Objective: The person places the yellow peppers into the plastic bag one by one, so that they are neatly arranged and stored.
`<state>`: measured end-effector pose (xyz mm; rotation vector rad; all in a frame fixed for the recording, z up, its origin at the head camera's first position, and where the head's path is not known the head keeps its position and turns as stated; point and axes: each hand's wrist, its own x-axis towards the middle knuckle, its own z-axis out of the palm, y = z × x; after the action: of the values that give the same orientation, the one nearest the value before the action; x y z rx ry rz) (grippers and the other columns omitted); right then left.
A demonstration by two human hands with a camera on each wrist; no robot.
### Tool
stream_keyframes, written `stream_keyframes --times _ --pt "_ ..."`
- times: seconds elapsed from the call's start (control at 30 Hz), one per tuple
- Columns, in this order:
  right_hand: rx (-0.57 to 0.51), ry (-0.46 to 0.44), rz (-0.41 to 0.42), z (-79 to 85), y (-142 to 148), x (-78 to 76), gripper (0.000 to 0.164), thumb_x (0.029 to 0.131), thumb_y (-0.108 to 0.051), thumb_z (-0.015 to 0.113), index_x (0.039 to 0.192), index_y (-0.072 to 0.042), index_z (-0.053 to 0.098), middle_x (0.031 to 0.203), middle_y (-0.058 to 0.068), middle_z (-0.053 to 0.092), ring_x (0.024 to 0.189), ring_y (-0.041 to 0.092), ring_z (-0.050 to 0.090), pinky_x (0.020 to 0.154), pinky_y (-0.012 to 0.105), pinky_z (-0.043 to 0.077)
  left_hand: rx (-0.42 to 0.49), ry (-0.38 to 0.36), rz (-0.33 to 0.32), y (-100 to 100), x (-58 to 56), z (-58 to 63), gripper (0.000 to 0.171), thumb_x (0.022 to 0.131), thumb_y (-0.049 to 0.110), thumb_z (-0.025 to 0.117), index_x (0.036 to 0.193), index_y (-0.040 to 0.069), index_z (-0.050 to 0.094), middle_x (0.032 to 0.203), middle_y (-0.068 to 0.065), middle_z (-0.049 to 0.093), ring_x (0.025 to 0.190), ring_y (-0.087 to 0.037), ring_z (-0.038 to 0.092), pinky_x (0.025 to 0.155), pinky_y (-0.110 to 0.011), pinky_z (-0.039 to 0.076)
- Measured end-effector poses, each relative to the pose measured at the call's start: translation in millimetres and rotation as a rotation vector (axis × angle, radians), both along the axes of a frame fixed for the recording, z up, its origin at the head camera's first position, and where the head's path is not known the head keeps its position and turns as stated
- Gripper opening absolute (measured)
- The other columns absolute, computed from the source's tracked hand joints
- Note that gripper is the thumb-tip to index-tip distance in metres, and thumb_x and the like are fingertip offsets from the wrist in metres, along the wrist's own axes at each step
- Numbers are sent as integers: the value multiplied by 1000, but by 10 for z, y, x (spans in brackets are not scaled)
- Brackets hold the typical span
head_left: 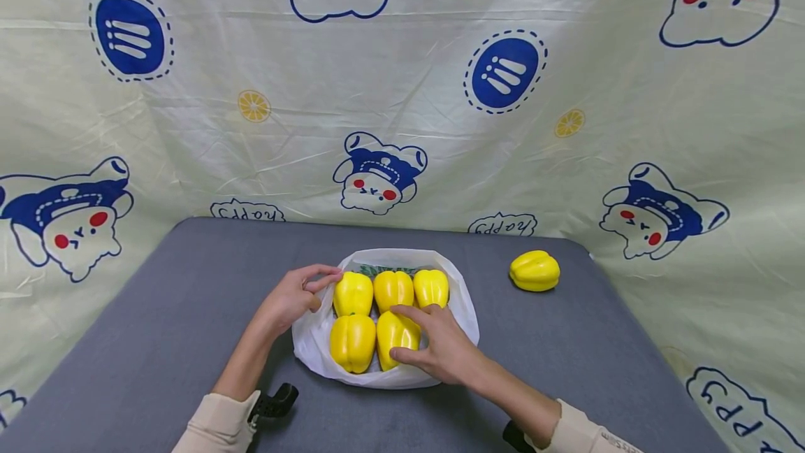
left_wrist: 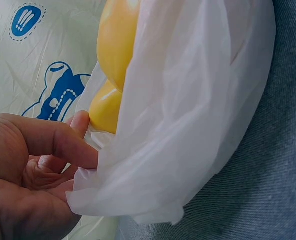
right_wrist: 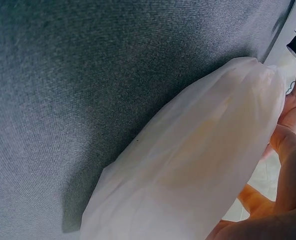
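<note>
A white plastic bag (head_left: 308, 348), its mouth spread wide, holds yellow bell peppers (head_left: 352, 344): three in the far row, two in the near row. At the bag's left rim is my left hand (head_left: 292, 303); the left wrist view shows its thumb and index finger pinching the thin plastic (left_wrist: 157, 150). My right hand (head_left: 443, 344) reaches over the right rim, with thumb and index finger spread across the near right pepper (head_left: 396, 331). From the right wrist, the bag's side (right_wrist: 197, 160) hides the peppers and part of the fingers.
One more yellow bell pepper (head_left: 534, 270) lies apart on the grey-covered table (head_left: 516, 341), toward the far right corner. Behind the table hangs a pale printed curtain (head_left: 402, 103), which also runs down both sides.
</note>
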<state>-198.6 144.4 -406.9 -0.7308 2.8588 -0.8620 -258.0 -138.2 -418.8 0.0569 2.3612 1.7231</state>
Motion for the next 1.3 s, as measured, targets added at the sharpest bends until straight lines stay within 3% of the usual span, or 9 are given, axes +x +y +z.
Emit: stream_keyframes --times 0.53,0.9,1.1,1.3 --pt "16 17 -27 0 -9 7 67 81 -46 79 140 -18 61 125 12 62 109 27 52 87 45 43 9 2 2 6 -11 -9 69 78 -20 44 138 10 61 143 -12 61 148 -34 39 54 -27 32" --pt "32 -16 -145 107 41 -42 70 81 -49 80 143 -24 58 136 15 58 120 30 51 99 51 48 7 3 0 -2 -9 -3 69 79 -21 43 138 10 60 143 -12 61 149 -34 39 55 -27 34" --pt "52 15 -217 180 110 -96 74 79 -46 83 145 -27 56 140 17 55 126 34 50 100 59 48 4 4 2 -2 -9 -3 69 79 -21 44 138 11 60 143 -12 61 149 -35 38 57 -27 38" --pt "20 54 -237 223 180 -126 75 80 -43 82 147 -24 54 141 17 55 128 37 49 99 61 47 10 4 3 7 -11 -13 70 78 -21 43 138 10 60 144 -12 60 149 -34 38 54 -27 33"
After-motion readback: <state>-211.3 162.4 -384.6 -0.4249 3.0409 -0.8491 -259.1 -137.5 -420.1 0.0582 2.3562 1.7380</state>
